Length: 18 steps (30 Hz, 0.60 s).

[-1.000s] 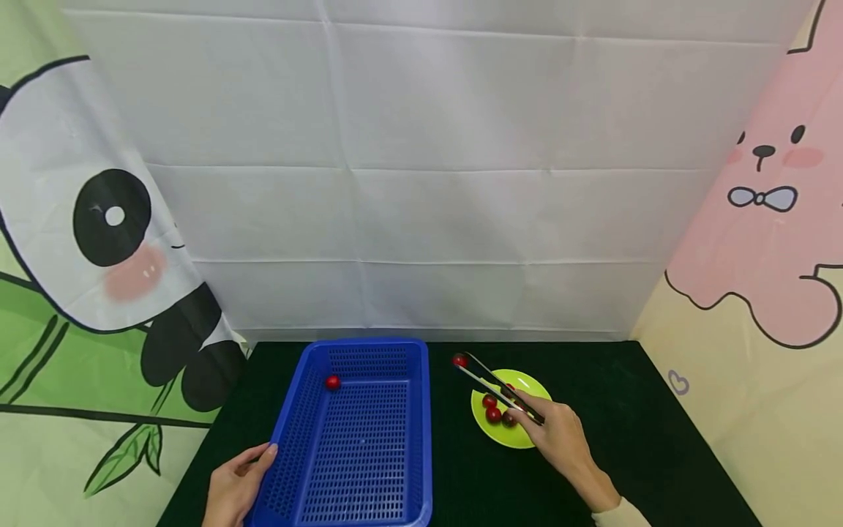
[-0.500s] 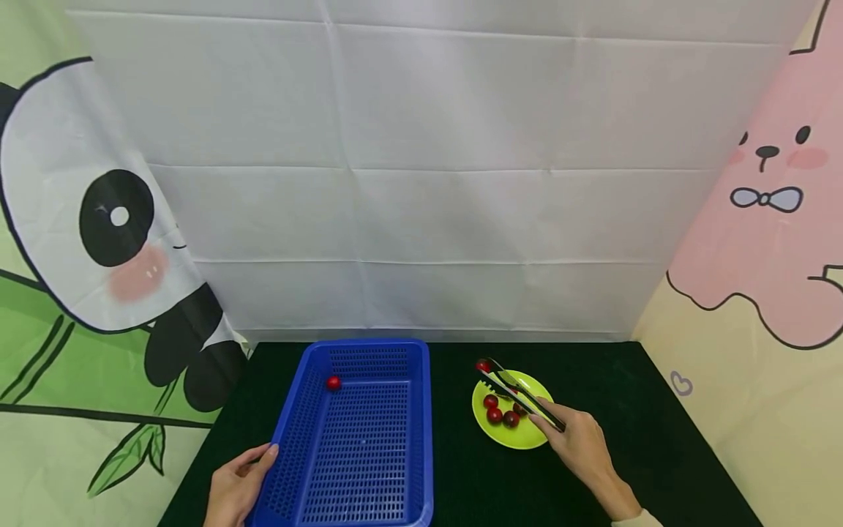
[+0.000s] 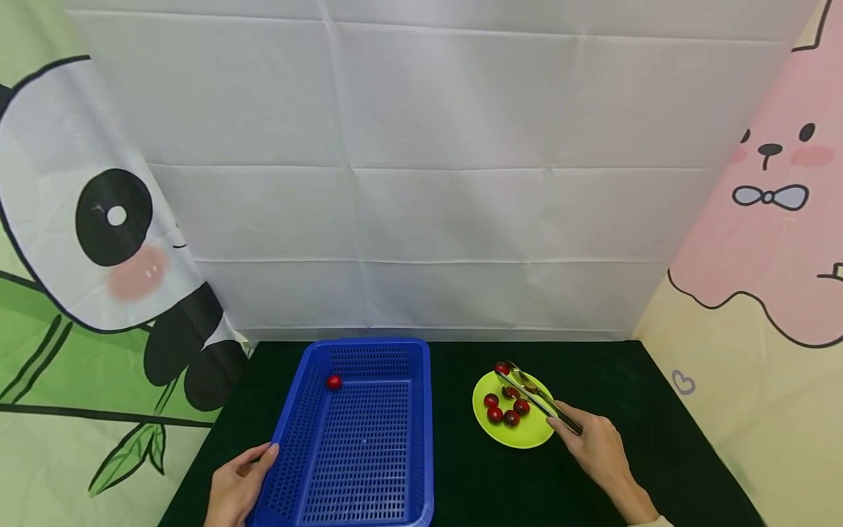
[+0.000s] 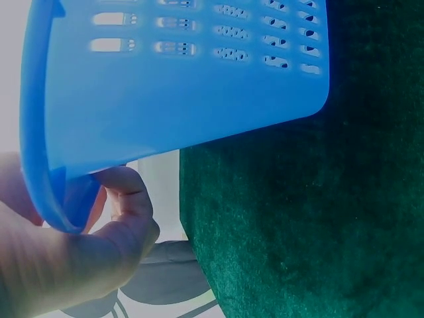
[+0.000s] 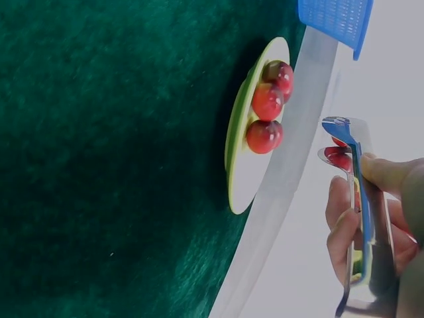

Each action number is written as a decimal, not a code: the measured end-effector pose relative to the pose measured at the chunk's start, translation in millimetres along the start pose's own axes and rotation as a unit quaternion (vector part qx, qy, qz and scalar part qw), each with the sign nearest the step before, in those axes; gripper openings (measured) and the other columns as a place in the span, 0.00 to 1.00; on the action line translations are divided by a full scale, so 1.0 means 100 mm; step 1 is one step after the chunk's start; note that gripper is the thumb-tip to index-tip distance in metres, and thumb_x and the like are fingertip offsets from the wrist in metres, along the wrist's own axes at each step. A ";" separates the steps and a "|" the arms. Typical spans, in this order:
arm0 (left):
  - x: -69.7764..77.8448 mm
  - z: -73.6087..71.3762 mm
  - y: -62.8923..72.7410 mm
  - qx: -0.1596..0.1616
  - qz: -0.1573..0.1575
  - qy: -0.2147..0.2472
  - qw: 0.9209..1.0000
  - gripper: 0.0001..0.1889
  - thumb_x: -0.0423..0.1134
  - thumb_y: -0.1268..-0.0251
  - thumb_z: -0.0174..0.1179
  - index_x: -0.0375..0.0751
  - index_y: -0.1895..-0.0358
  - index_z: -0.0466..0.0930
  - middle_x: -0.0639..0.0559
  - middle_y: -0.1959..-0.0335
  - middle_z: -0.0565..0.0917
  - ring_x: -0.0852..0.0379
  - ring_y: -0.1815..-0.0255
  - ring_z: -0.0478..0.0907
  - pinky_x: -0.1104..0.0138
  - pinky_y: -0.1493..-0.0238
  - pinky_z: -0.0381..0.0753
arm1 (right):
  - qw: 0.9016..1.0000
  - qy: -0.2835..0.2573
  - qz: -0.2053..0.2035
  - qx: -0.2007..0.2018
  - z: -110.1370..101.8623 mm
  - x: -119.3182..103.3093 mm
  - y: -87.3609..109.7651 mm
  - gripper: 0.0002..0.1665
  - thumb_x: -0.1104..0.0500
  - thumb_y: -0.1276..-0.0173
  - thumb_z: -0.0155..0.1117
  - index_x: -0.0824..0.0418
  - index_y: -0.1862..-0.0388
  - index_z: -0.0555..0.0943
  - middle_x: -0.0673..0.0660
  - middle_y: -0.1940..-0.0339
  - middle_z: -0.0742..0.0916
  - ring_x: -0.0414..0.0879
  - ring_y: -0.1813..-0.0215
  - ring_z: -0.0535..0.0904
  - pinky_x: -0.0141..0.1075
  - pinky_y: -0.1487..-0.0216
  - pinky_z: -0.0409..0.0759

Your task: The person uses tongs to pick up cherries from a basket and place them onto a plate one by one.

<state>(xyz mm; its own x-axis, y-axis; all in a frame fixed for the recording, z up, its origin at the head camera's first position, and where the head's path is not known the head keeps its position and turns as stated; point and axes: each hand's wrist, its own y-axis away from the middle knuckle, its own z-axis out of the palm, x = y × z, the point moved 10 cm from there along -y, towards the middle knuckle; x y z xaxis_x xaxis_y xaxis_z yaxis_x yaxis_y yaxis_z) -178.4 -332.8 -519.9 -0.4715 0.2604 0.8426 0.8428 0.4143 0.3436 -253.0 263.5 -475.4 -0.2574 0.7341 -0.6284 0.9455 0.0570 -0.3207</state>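
Note:
My left hand [image 3: 240, 483] grips the left rim of a blue plastic basket [image 3: 426, 439], thumb and fingers round the edge in the left wrist view. One red cherry tomato [image 3: 334, 382] lies near the basket's far left corner. In my right hand [image 3: 596, 446] is a pair of metal tongs [image 3: 568, 421], pointing forward and left. Between the tips sits a dark red cherry tomato [image 3: 502, 367], over the far edge of a yellow-green plate [image 3: 527, 436]. Several more cherry tomatoes [image 3: 511, 418] rest on that plate, below the tongs.
A dark green cloth [image 3: 454, 468] covers the table, with basket at left and plate at right. Behind it hangs a white sheet [image 3: 435, 219]. Side curtains show a panda [image 3: 115, 278] and a pink bear [image 3: 757, 241].
My right hand has moved right, carrying the tongs and the tomato from left of the plate to over its far edge. My left hand and the basket stay in place.

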 end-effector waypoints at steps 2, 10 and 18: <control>0.00 0.00 0.00 0.000 0.000 0.001 1.000 0.43 0.60 0.32 0.65 0.22 0.33 0.70 0.47 0.66 0.87 0.53 0.68 0.85 0.55 0.66 0.86 | 1.000 0.002 0.003 0.000 -0.01 0.03 0.01 0.21 0.55 0.30 0.73 0.63 0.41 0.86 0.44 0.84 0.69 0.34 0.87 0.60 0.30 0.83 0.65; 0.00 0.00 0.01 -0.003 0.000 0.007 1.000 0.43 0.60 0.32 0.65 0.21 0.33 0.70 0.46 0.66 0.88 0.53 0.68 0.85 0.55 0.66 0.86 | 1.000 0.024 0.018 -0.004 -0.04 0.17 0.04 0.22 0.53 0.29 0.72 0.63 0.41 0.86 0.44 0.83 0.68 0.34 0.87 0.61 0.30 0.82 0.65; 0.01 0.00 0.01 -0.004 0.003 0.000 1.000 0.42 0.60 0.32 0.64 0.22 0.33 0.71 0.48 0.65 0.88 0.54 0.67 0.85 0.56 0.65 0.86 | 0.998 0.047 0.045 -0.019 -0.03 0.32 0.07 0.24 0.53 0.30 0.72 0.64 0.40 0.85 0.45 0.84 0.69 0.36 0.86 0.62 0.30 0.82 0.65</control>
<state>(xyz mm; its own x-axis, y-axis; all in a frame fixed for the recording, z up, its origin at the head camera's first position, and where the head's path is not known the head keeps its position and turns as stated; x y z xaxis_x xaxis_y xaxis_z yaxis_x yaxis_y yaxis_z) -178.3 -331.9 -519.3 -0.4658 0.2637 0.8447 0.8482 0.4050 0.3414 -253.9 289.2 -495.6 -0.1532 0.7979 -0.5830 0.9713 0.0129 -0.2376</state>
